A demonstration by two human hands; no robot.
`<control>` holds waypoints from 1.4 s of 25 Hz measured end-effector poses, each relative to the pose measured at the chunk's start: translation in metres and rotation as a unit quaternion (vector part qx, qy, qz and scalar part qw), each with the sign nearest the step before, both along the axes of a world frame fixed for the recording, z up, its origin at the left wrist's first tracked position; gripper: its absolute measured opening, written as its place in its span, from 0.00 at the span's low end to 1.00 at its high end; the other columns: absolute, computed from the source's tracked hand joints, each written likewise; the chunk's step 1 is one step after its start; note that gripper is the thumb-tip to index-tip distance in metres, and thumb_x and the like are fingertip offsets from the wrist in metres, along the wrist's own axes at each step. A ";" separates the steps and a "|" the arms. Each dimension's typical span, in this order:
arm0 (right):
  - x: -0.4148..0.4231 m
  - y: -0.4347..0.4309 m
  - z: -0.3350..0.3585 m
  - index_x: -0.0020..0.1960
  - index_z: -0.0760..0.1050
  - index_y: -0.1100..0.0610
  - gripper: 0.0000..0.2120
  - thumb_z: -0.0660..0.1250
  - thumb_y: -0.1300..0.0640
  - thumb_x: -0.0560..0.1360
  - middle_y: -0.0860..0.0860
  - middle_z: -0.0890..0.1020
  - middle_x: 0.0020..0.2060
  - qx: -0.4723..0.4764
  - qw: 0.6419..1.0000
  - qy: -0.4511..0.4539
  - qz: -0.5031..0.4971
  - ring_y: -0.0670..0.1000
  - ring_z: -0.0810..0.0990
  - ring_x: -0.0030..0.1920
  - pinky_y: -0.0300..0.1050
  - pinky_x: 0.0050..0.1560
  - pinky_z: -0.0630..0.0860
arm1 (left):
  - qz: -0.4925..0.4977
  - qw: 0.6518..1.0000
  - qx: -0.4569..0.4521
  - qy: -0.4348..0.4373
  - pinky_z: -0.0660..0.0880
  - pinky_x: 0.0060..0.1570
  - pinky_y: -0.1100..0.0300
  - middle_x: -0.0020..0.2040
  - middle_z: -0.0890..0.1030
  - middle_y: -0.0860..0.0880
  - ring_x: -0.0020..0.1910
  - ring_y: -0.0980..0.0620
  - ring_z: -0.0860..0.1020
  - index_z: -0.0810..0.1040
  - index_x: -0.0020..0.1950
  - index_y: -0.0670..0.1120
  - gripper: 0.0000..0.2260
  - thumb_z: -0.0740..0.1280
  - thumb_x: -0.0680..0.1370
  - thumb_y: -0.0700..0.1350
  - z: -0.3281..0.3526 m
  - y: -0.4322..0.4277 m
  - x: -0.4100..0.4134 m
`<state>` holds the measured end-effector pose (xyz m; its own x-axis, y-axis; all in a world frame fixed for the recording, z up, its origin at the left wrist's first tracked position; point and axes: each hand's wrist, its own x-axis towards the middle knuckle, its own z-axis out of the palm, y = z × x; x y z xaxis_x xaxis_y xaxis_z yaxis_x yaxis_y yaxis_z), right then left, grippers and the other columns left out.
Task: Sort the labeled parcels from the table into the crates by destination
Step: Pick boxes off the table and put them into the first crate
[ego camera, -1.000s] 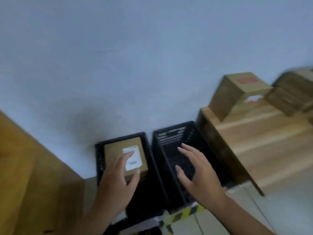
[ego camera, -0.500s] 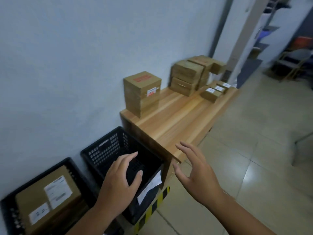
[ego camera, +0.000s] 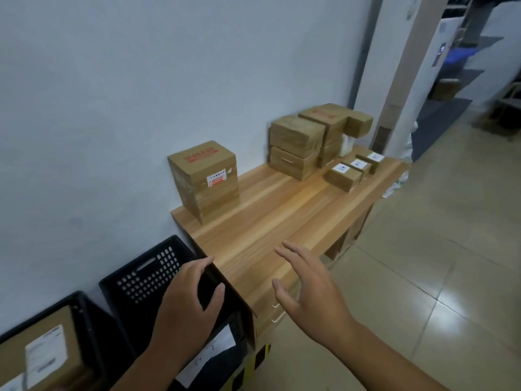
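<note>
Wooden table (ego camera: pixel 282 210) beside slack-fingered left hand (ego camera: pixel 186 306), right hand (ego camera: pixel 310 294)

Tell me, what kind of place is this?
Probably a parcel sorting room or small warehouse: labeled cardboard parcels stacked on a wooden table, with black crates beside it.

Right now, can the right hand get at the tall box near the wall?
Probably yes. The right hand is open and empty, and nothing stands on the table between it and the tall box.
</note>
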<state>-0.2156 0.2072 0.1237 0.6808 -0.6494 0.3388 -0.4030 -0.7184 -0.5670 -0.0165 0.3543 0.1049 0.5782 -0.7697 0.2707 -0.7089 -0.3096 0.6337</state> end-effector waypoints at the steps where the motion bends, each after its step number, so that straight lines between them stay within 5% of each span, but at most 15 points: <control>1: 0.000 -0.015 -0.002 0.75 0.69 0.47 0.26 0.70 0.48 0.78 0.39 0.68 0.73 0.006 1.000 0.000 0.008 0.38 0.65 0.73 0.36 0.73 0.63 | 0.015 1.000 0.001 0.000 0.69 0.61 0.61 0.63 0.72 0.64 0.64 0.66 0.70 0.69 0.71 0.58 0.21 0.68 0.78 0.54 0.000 -0.008 -0.002; 5: 0.015 -0.071 -0.015 0.75 0.70 0.47 0.26 0.69 0.48 0.78 0.37 0.68 0.72 0.018 0.999 0.010 0.047 0.37 0.66 0.72 0.33 0.69 0.64 | 0.068 0.998 0.008 0.017 0.71 0.63 0.58 0.63 0.71 0.64 0.64 0.63 0.70 0.69 0.70 0.59 0.20 0.68 0.79 0.53 -0.009 -0.043 0.007; 12: 0.086 -0.181 -0.035 0.70 0.75 0.49 0.27 0.76 0.52 0.73 0.42 0.73 0.71 -0.005 0.994 0.046 0.104 0.45 0.74 0.70 0.45 0.68 0.73 | 0.148 0.988 -0.016 0.045 0.73 0.66 0.53 0.65 0.73 0.60 0.65 0.60 0.71 0.71 0.71 0.54 0.21 0.68 0.79 0.52 -0.030 -0.141 0.082; 16: 0.139 -0.243 -0.042 0.70 0.76 0.48 0.29 0.78 0.53 0.71 0.41 0.74 0.70 -0.009 0.991 0.050 0.124 0.42 0.73 0.69 0.41 0.66 0.70 | 0.192 0.980 0.000 0.058 0.72 0.66 0.53 0.66 0.73 0.59 0.66 0.59 0.71 0.70 0.72 0.54 0.22 0.68 0.79 0.52 -0.032 -0.196 0.131; 19: 0.179 -0.280 -0.054 0.71 0.72 0.44 0.28 0.75 0.51 0.73 0.36 0.71 0.71 0.068 0.985 0.066 0.144 0.38 0.69 0.71 0.35 0.68 0.65 | 0.230 0.970 0.031 0.073 0.71 0.68 0.54 0.68 0.71 0.59 0.67 0.59 0.69 0.67 0.74 0.56 0.24 0.67 0.78 0.54 -0.037 -0.227 0.167; 22: 0.227 -0.318 -0.067 0.73 0.70 0.49 0.32 0.77 0.54 0.73 0.44 0.75 0.70 0.142 0.976 0.052 0.155 0.46 0.73 0.70 0.47 0.72 0.70 | 0.286 0.952 0.051 0.098 0.72 0.68 0.51 0.70 0.71 0.57 0.69 0.57 0.69 0.65 0.75 0.55 0.27 0.68 0.78 0.56 -0.044 -0.252 0.201; 25: 0.286 -0.368 -0.070 0.78 0.63 0.51 0.39 0.77 0.50 0.72 0.48 0.72 0.72 0.155 0.974 0.079 0.145 0.48 0.71 0.71 0.51 0.72 0.70 | 0.331 0.935 0.054 0.119 0.70 0.61 0.60 0.68 0.71 0.57 0.65 0.59 0.70 0.64 0.74 0.57 0.27 0.70 0.77 0.54 -0.049 -0.278 0.225; 28: 0.343 -0.407 -0.074 0.81 0.57 0.51 0.46 0.77 0.45 0.71 0.49 0.69 0.75 0.195 0.966 0.081 0.151 0.49 0.69 0.73 0.50 0.71 0.71 | 0.334 0.933 0.050 0.127 0.66 0.48 0.69 0.59 0.67 0.64 0.52 0.71 0.68 0.61 0.64 0.69 0.24 0.71 0.76 0.53 -0.049 -0.299 0.248; 31: 0.392 -0.433 -0.091 0.81 0.55 0.52 0.49 0.78 0.43 0.70 0.51 0.67 0.77 0.228 0.952 0.106 0.176 0.51 0.67 0.75 0.55 0.73 0.70 | 0.341 0.928 0.036 0.146 0.63 0.43 0.75 0.54 0.65 0.72 0.51 0.83 0.65 0.61 0.59 0.75 0.24 0.71 0.75 0.53 -0.053 -0.318 0.265; 33: 0.411 -0.436 -0.103 0.80 0.58 0.49 0.47 0.78 0.41 0.69 0.48 0.70 0.75 0.245 0.940 0.109 0.213 0.48 0.69 0.74 0.53 0.71 0.72 | 0.340 0.928 0.020 0.151 0.67 0.43 0.78 0.55 0.68 0.77 0.54 0.82 0.66 0.61 0.59 0.78 0.26 0.71 0.75 0.52 -0.057 -0.328 0.272; 35: 0.420 -0.433 -0.114 0.73 0.65 0.43 0.38 0.77 0.39 0.69 0.39 0.76 0.66 0.269 0.929 0.080 0.240 0.38 0.75 0.65 0.41 0.61 0.77 | 0.342 0.924 -0.012 0.168 0.72 0.50 0.72 0.58 0.72 0.72 0.58 0.74 0.71 0.65 0.65 0.72 0.25 0.71 0.76 0.51 -0.063 -0.334 0.276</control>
